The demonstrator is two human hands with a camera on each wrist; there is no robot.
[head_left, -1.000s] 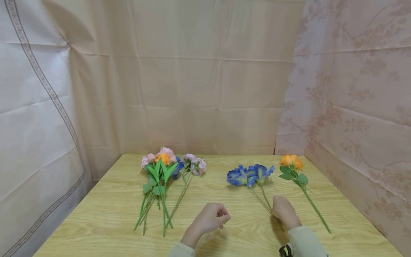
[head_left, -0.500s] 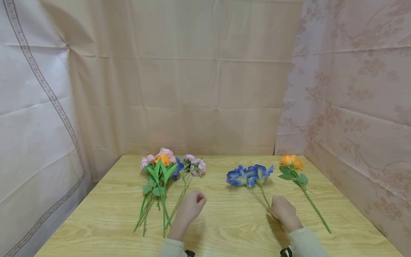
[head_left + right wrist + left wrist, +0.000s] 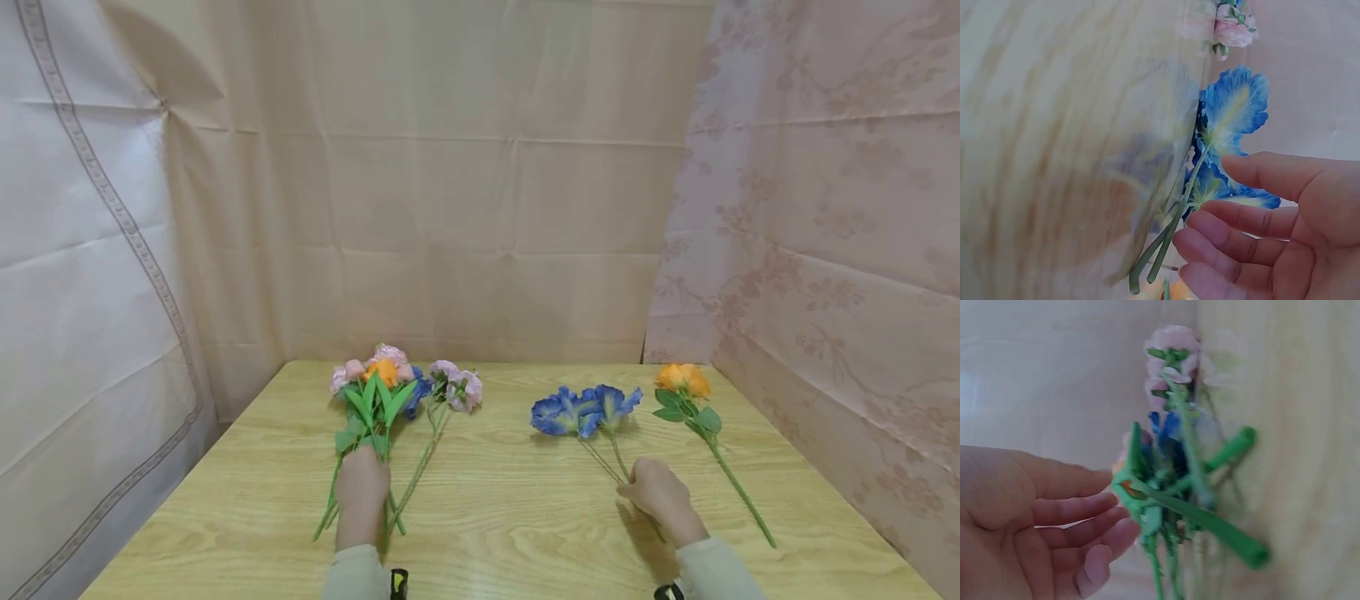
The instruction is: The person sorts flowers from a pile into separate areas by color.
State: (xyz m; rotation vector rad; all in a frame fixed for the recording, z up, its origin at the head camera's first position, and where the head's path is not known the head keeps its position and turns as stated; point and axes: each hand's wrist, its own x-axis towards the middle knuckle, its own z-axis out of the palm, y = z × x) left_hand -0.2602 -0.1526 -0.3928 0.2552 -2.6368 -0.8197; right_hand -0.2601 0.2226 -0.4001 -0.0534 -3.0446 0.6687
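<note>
My left hand (image 3: 362,489) is over the stems of a mixed bunch of artificial flowers on the left. In the left wrist view its thumb and fingers are apart, fingertips beside the green leaves (image 3: 1194,519); contact is unclear. The bunch shows an orange flower (image 3: 382,372), pink flowers (image 3: 389,354) and a blue one (image 3: 417,395). On the right, my right hand (image 3: 660,496) is at the lower stems of two blue flowers (image 3: 562,412) lying on the table. The right wrist view shows its fingers loosely bent, thumb apart, fingertips close to the green stems (image 3: 1169,240), without a visible grip.
Pale purple flowers (image 3: 462,389) lie just right of the bunch, their stems crossing it. An orange flower with leaves (image 3: 682,381) lies right of my right hand. The wooden table (image 3: 510,533) meets a beige curtain (image 3: 480,208) behind and patterned cloth (image 3: 840,250) at the right.
My left hand has moved left from the middle of the table to the mixed bunch's stems. The right hand has stayed by the blue flowers' stems, shifting slightly. The flowers lie as before.
</note>
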